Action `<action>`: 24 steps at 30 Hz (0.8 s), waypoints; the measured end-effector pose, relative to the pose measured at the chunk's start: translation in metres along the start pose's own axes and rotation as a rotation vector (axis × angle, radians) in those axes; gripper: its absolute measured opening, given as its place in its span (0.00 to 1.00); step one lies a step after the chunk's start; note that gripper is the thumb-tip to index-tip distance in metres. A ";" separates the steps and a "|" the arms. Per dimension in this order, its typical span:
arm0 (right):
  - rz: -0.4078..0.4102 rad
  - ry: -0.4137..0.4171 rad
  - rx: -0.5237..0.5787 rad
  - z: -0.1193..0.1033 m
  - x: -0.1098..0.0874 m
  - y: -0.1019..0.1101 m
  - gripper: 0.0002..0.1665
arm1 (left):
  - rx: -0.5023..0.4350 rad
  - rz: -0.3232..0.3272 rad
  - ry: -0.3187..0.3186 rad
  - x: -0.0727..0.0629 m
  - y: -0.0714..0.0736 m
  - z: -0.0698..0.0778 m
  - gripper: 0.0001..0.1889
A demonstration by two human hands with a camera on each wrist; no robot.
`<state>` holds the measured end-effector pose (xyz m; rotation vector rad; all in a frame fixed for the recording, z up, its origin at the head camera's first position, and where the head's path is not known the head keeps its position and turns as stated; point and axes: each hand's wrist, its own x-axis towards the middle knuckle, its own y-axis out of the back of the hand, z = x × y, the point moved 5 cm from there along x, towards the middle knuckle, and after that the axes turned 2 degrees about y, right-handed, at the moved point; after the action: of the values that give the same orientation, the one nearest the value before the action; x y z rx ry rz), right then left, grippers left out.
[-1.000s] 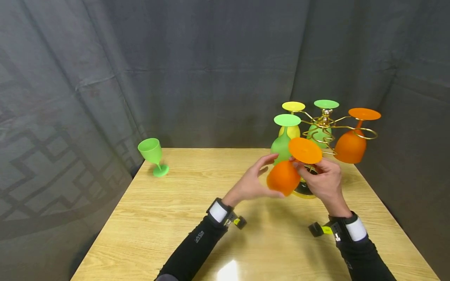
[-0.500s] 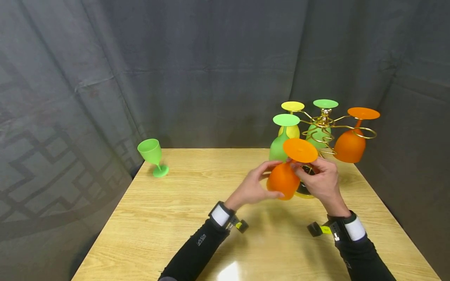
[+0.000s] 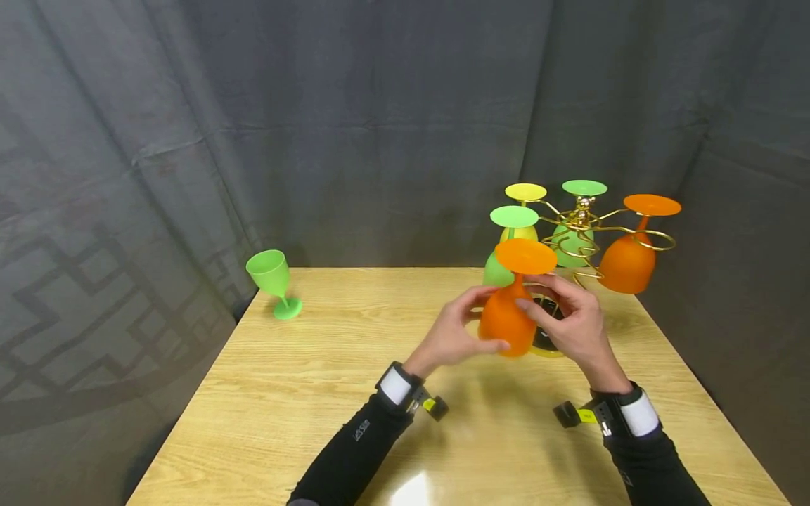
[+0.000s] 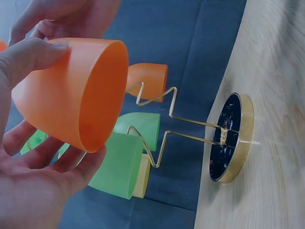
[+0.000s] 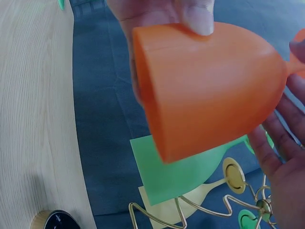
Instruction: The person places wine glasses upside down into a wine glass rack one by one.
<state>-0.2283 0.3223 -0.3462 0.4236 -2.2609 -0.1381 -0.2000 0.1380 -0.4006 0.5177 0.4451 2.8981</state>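
An orange wine glass (image 3: 508, 322) is held upside down above the table, its foot on top and the mouth of its bowl facing down. My left hand (image 3: 451, 332) holds the bowl from the left, thumb on the near side and fingers behind. On the other side, my right hand (image 3: 574, 325) holds it where bowl meets stem, thumb in front. Just behind stands a gold wire rack (image 3: 579, 228), where a green glass (image 3: 514, 216), a yellow glass (image 3: 525, 192), another green glass (image 3: 574, 244) and an orange glass (image 3: 626, 263) hang by their feet.
A green wine glass (image 3: 268, 273) stands upright at the table's far left corner. The rack's round black base (image 4: 232, 138) with a gold rim sits on the wooden table (image 3: 329, 393). Grey curtains (image 3: 380, 140) hang behind and at both sides.
The held orange glass has turned more vertical, its foot shifting left and slightly nearer the rack's front. My right fingers have moved round the stem, and my left hand has closed in on the bowl.
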 end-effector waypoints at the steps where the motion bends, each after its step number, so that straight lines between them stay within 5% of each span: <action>1: -0.005 -0.003 -0.004 0.000 0.000 0.000 0.27 | -0.011 0.006 -0.002 0.000 0.001 0.001 0.43; 12: -0.056 -0.089 0.000 0.007 -0.004 0.004 0.47 | -0.075 0.052 -0.047 0.007 0.011 0.009 0.42; 24: -0.103 -0.216 0.008 0.017 -0.012 0.005 0.50 | -0.130 0.042 -0.076 0.018 0.009 0.017 0.40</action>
<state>-0.2355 0.3308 -0.3647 0.5530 -2.4519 -0.2377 -0.2117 0.1374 -0.3769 0.6206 0.2361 2.9101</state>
